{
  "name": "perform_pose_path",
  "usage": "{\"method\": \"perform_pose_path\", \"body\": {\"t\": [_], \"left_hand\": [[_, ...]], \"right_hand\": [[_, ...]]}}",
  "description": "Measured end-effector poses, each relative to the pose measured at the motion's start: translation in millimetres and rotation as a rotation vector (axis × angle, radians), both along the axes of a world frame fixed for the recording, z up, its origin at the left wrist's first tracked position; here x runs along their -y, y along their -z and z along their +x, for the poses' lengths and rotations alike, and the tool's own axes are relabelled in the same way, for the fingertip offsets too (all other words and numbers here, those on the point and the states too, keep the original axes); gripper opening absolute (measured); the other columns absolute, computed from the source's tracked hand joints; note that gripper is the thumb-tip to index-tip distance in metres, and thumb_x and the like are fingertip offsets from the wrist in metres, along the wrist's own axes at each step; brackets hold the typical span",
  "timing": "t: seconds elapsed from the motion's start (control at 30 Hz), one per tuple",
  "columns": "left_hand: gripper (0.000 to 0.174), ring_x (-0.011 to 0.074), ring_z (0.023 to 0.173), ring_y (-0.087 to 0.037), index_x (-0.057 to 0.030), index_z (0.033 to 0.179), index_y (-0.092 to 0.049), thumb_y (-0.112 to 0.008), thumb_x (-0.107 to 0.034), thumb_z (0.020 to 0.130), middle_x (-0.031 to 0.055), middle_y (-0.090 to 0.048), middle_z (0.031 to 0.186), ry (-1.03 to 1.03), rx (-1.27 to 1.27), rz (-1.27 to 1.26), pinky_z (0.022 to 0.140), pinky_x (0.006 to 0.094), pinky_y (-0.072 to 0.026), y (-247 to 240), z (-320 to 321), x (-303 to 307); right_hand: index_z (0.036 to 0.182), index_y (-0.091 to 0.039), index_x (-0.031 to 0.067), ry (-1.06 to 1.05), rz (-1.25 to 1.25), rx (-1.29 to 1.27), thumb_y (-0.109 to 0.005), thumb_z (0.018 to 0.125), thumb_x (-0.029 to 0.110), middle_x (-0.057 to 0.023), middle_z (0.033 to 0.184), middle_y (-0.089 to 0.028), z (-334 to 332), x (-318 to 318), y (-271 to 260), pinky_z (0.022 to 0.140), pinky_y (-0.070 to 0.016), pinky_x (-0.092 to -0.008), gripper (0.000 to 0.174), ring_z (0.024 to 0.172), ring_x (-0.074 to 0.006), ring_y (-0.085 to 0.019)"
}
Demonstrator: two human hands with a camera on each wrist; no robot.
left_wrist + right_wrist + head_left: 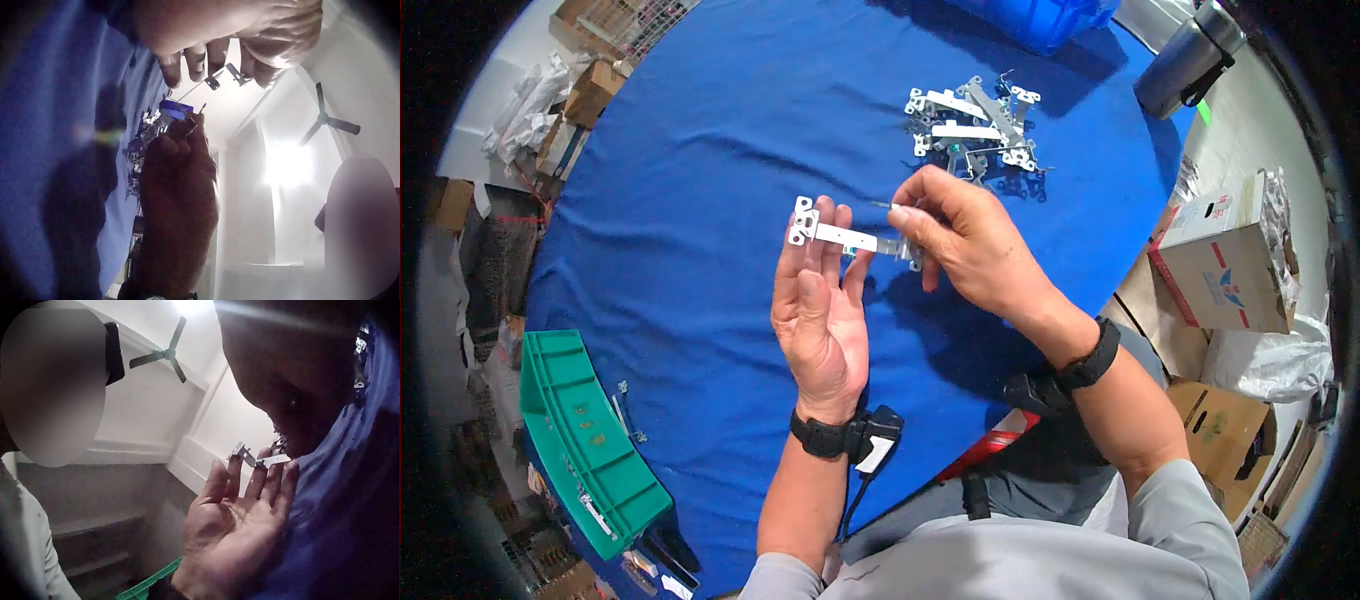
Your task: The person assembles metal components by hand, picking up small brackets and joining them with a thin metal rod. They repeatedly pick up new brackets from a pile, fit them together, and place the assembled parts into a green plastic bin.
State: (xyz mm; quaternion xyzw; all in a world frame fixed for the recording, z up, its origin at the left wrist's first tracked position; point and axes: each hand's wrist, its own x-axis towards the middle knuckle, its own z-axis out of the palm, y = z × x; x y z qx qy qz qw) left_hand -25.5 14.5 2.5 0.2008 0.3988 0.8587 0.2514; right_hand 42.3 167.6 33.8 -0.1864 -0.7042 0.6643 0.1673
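A white and grey metal bracket (846,237) with a holed end plate lies across the raised fingers of my left hand (825,325). Its palm faces up, and the thumb stands apart from the bracket in the right wrist view. A small green part (849,251) shows under the bracket's middle. My right hand (975,240) is close to the bracket's other end, partly covering it. Between right thumb and forefinger I pinch a thin metal piece (882,205); its tip also sticks out past the fingers in the left wrist view. Most of that piece is hidden.
A pile of similar brackets (975,125) lies on the blue cloth (700,200) beyond my right hand. A green bin (590,440) stands at the left with a loose metal piece (628,415) beside it. A blue crate (1040,20) and a steel flask (1190,62) stand at the back.
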Motion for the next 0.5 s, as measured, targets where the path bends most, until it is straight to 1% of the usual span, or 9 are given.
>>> {"method": "perform_pose_path", "body": {"t": [0.07,0.1,0.2,0.23,0.27,0.33,0.37,0.47,0.5], "left_hand": [[0.05,0.0323,0.138,-0.039,-0.0092,0.148,-0.036,-0.048,-0.028,0.103,0.017,-0.039,0.151,-0.093,0.004,-0.006,0.109,0.0501,-0.0412,0,-1,-2],[0.05,0.0323,0.138,-0.039,-0.0092,0.148,-0.036,-0.048,-0.028,0.103,0.017,-0.039,0.151,-0.094,0.003,-0.008,0.109,0.0501,-0.0412,0,-1,-1],[0.04,0.0256,0.113,-0.059,-0.0024,0.136,-0.049,-0.051,-0.023,0.102,0.0155,-0.058,0.13,-0.175,0.115,-0.052,0.098,0.0438,-0.051,0,-2,0],[0.038,0.0233,0.104,-0.065,-0.0001,0.133,-0.054,-0.052,-0.022,0.102,0.015,-0.064,0.122,-0.203,0.153,-0.066,0.094,0.0417,-0.0543,0,-2,1],[0.038,0.0233,0.104,-0.065,-0.0001,0.133,-0.054,-0.052,-0.022,0.102,0.015,-0.064,0.122,-0.204,0.151,-0.067,0.094,0.0417,-0.0543,3,-4,3],[0.036,0.018,0.095,-0.066,0.0002,0.129,-0.056,-0.054,-0.021,0.101,0.0133,-0.066,0.119,-0.179,0.125,-0.128,0.084,0.0359,-0.0581,10,-8,7],[0.036,0.018,0.095,-0.066,0.0002,0.129,-0.056,-0.054,-0.021,0.101,0.0133,-0.066,0.119,-0.18,0.124,-0.128,0.084,0.0359,-0.0581,9,-8,7],[0.033,0.0139,0.09,-0.064,0.0002,0.124,-0.061,-0.058,-0.021,0.1,0.0103,-0.068,0.113,-0.184,0.111,-0.228,0.069,0.0272,-0.0562,5,-6,4],[0.03,0.0118,0.08,-0.065,-0.0002,0.12,-0.064,-0.06,-0.022,0.099,0.0102,-0.07,0.104,-0.245,0.148,-0.254,0.058,0.0234,-0.0522,1,-2,-1]], "right_hand": [[0.095,-0.058,-0.002,-0.125,-0.039,0.065,-0.056,0.097,0.014,-0.0077,0.059,-0.059,1,3,2,0.043,-0.0451,-0.0291,0.016,0.047,-0.0131,-0.059],[0.094,-0.058,-0.0026,-0.183,-0.028,0.075,-0.057,0.097,0.013,-0.0087,0.059,-0.06,1,4,5,0.043,-0.0461,-0.0304,0.016,0.047,-0.014,-0.06],[0.093,-0.058,-0.003,-0.265,0.038,0.112,-0.057,0.096,0.014,-0.0099,0.059,-0.06,4,12,4,0.043,-0.0464,-0.0314,0.017,0.046,-0.0143,-0.06],[0.092,-0.058,-0.0014,-0.301,0.077,0.154,-0.06,0.093,0.015,-0.0125,0.062,-0.062,5,13,-1,0.047,-0.0482,-0.0363,0.017,0.051,-0.0226,-0.063],[0.092,-0.058,-0.0014,-0.302,0.077,0.153,-0.06,0.093,0.015,-0.0125,0.062,-0.062,4,12,5,0.047,-0.0482,-0.0363,0.017,0.051,-0.0226,-0.063],[0.091,-0.059,0.0013,-0.219,0.578,-0.092,-0.063,0.09,0.017,-0.0144,0.068,-0.063,3,8,18,0.056,-0.0493,-0.0419,0.016,0.063,-0.032,-0.065],[0.09,-0.059,0.0039,-0.198,0.624,-0.068,-0.066,0.086,0.018,-0.015,0.074,-0.062,5,6,18,0.063,-0.0483,-0.0459,0.016,0.074,-0.0372,-0.062],[0.088,-0.058,0.0044,-0.166,0.689,-0.101,-0.066,0.087,0.017,-0.0149,0.077,-0.059,5,5,15,0.062,-0.0479,-0.0458,0.015,0.074,-0.0358,-0.061],[0.088,-0.058,0.0044,-0.166,0.689,-0.1,-0.066,0.087,0.017,-0.0149,0.077,-0.059,5,4,15,0.062,-0.0479,-0.0458,0.015,0.074,-0.0358,-0.061]]}}
